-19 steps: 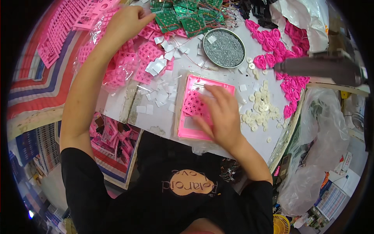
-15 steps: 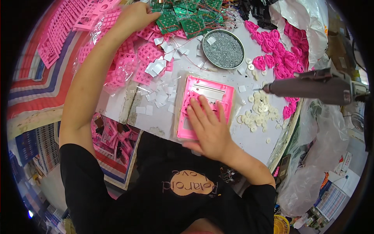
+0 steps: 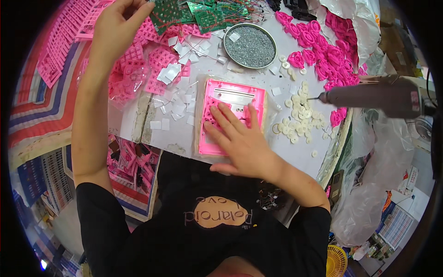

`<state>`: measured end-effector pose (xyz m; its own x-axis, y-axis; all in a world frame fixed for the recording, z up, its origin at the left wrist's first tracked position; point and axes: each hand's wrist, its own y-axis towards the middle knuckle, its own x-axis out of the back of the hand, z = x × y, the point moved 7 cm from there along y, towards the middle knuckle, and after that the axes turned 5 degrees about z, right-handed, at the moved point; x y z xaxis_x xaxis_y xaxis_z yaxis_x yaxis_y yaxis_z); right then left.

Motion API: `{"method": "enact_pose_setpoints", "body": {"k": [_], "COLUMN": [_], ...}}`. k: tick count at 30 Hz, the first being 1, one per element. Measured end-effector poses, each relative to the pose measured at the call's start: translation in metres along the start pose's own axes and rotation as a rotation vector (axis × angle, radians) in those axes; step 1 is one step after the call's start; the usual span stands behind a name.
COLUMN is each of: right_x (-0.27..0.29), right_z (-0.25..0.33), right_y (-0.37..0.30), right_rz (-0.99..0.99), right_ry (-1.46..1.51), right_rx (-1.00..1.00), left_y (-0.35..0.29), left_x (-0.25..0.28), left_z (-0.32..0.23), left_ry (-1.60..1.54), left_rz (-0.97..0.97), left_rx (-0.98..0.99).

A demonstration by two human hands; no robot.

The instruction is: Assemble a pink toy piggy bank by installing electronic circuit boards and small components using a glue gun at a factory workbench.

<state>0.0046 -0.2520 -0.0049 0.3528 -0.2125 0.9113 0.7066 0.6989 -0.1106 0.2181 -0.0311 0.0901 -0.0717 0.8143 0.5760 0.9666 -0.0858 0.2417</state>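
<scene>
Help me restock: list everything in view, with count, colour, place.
Table: one, white, middle
Case: one, pink, table centre
Button sheets: many, pink, upper left
Frames: many, pink, top left
Circuit boards: several, green, top
Wires: many, mostly red, top
Dish: one, silvery, above case
Tiny pieces: many, grey, in dish
Squares: many, white, left of case
Discs: many, cream, right of case
Looped parts: many, pink, upper right
Driver: one, grey, right
Bag: one, white, upper right
Striped sheeting: two areas, red-white-blue, left
Tray: one, pale-edged, lower left
Plastic film: uncounted, clear, right
Basket: one, yellow, lower right
Left hand: one, bare, at circuit boards
Right hand: one, bare, on case
</scene>
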Motion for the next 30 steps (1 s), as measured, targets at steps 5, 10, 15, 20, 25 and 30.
{"method": "enact_pose_setpoints", "body": {"k": [5, 10, 15, 20, 25, 30], "right_x": [0.018, 0.017, 0.016, 0.023, -0.005, 0.033], "right_z": [-0.016, -0.018, -0.015, -0.011, 0.001, -0.021], "right_y": [0.015, 0.022, 0.02, 0.017, 0.009, 0.008], "right_rz": [-0.246, -0.284, -0.303, -0.158, -0.065, -0.348], "right_ry": [0.048, 0.004, -0.039, -0.069, -0.072, 0.356], "right_rx": [0.051, 0.134, 0.217, 0.223, 0.012, 0.14], "left_y": [-0.01, -0.025, -0.037, -0.049, -0.065, -0.094], "left_x": [0.003, -0.001, -0.004, -0.004, -0.001, -0.008], "left_z": [0.035, 0.039, 0.037, 0.028, -0.01, -0.068], "left_ry": [-0.109, -0.081, -0.109, -0.112, 0.006, 0.219], "left_rz": [0.109, 0.115, 0.117, 0.105, -0.05, -0.139], "left_rx": [-0.194, -0.166, -0.146, -0.158, -0.292, -0.639]}}
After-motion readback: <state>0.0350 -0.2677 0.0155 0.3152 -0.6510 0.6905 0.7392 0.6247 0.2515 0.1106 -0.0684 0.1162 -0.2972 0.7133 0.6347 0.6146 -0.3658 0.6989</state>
